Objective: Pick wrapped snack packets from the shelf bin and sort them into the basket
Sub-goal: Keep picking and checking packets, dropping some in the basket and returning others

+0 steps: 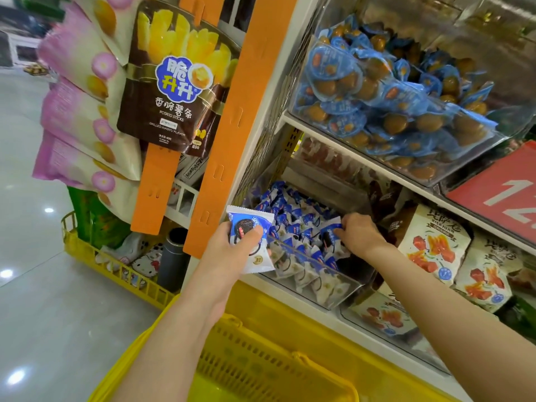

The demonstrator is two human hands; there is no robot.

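- Now, mid-frame, the left hand (229, 250) is up just left of the bin (327, 288), fingers curled and thumb pressed down on a packet (246, 220).
- That packet is blue and white with a dark cookie printed on it; its crimped top edge sticks up above the thumb. A white wrapper shows under the hand too, but I cannot tell whether that is the same packet or another one.
- Over to the right hand (361, 233): it is down inside the bin, palm down, fingertips bent and nipping the edge of a second packet (329, 236) on top of the pile.
- The packets (290, 216) fill the clear bin at centre frame, on the lower shelf, heaped blue and white against its see-through front wall.
- Along the bottom of the frame, under both forearms, sits the yellow basket (261, 361), its mesh wall and handle in view; what it holds I cannot make out.
- Upper right, a higher bin (391, 91) is packed with blue-wrapped brown balls.
- Far right, a red sign (499, 192) with white numerals, and below it white bags (435, 248) with orange print.
- Upper left, a brown potato-sticks bag (174, 82) hangs on an orange strip (232, 111), pink bags (81, 97) beside it.
- Lower left, a crate (110, 271), also yellow, stands on the shiny floor.
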